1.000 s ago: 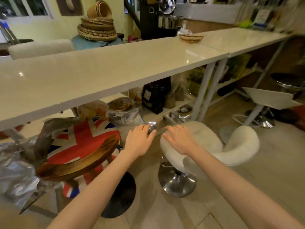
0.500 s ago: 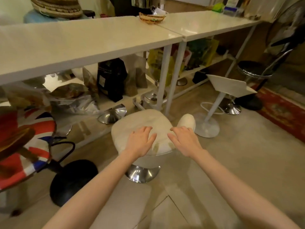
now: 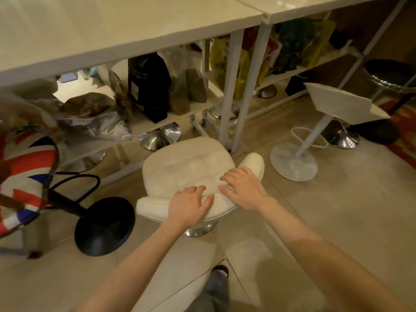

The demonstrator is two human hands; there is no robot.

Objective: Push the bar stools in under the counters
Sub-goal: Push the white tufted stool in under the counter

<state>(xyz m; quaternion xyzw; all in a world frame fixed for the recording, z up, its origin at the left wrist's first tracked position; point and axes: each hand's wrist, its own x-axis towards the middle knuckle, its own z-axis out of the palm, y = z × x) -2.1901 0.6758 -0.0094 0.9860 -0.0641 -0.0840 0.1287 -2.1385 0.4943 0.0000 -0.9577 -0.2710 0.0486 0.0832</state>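
A white padded bar stool (image 3: 186, 167) on a chrome base stands on the floor just in front of the white counter (image 3: 117, 25). Its low backrest faces me. My left hand (image 3: 189, 204) lies flat on the near backrest edge, fingers spread. My right hand (image 3: 243, 188) rests flat on the seat's right rear, fingers apart. Neither hand is closed around anything. At the left edge leans a Union Jack stool (image 3: 24, 176) with a black round base (image 3: 104, 226). To the right stands an angular white stool (image 3: 337, 104) on a white disc base.
A lower shelf under the counter holds a black bag (image 3: 149, 86), foil bags and yellow-green packets. White counter legs (image 3: 229, 91) stand just beyond the padded stool. Chrome stool bases (image 3: 159, 136) sit behind the shelf. A black-seated stool (image 3: 389, 73) and red rug (image 3: 403, 131) are at far right.
My view has tilted down and shifted right. The stool's backrest has come round to my side; my left hand has moved from the seat onto it, and my right hand stays on the seat.
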